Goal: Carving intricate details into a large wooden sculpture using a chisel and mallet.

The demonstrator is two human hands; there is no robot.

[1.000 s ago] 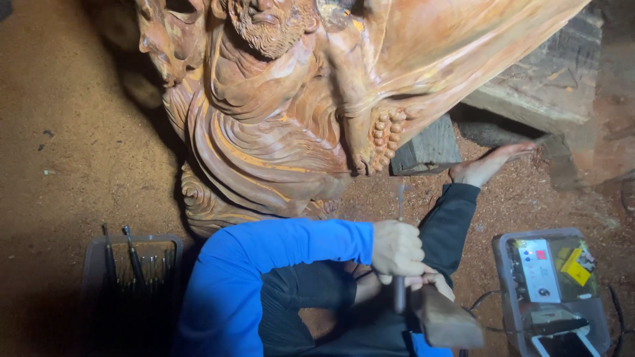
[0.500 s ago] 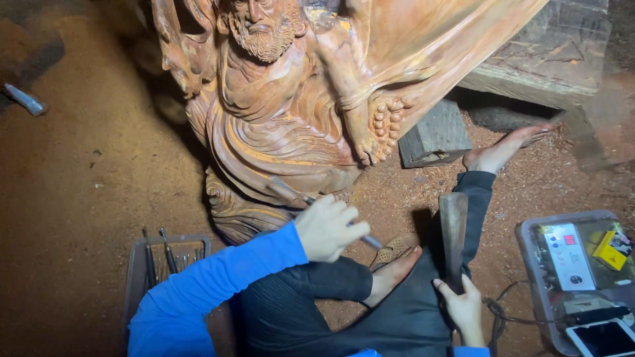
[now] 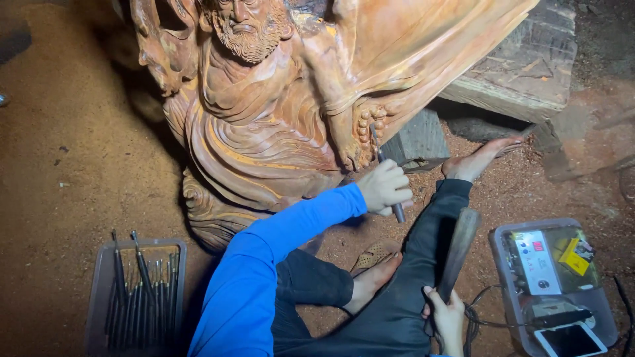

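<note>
A large reddish wooden statue (image 3: pixel 264 112) of a bearded robed figure lies tilted on the sawdust floor. My left hand (image 3: pixel 385 186), in a blue sleeve, grips a thin metal chisel (image 3: pixel 387 173) whose tip touches the carved foot (image 3: pixel 364 135) of the statue. My right hand (image 3: pixel 446 314) holds a dark wooden mallet (image 3: pixel 458 251) upright above my lap. I sit cross-legged in dark trousers, one bare foot (image 3: pixel 479 158) stretched toward the statue and the other tucked in on a sandal (image 3: pixel 374 254).
A grey tray (image 3: pixel 99 291) with several chisels stands at lower left. A clear plastic box (image 3: pixel 503 264) at lower right holds small items and a phone (image 3: pixel 569 340). A grey block (image 3: pixel 420 135) and a wooden beam (image 3: pixel 516 73) prop the statue.
My left hand has risen from my lap with the chisel to the statue's carved foot. My right hand has lifted the mallet upright and moved it to the right.
</note>
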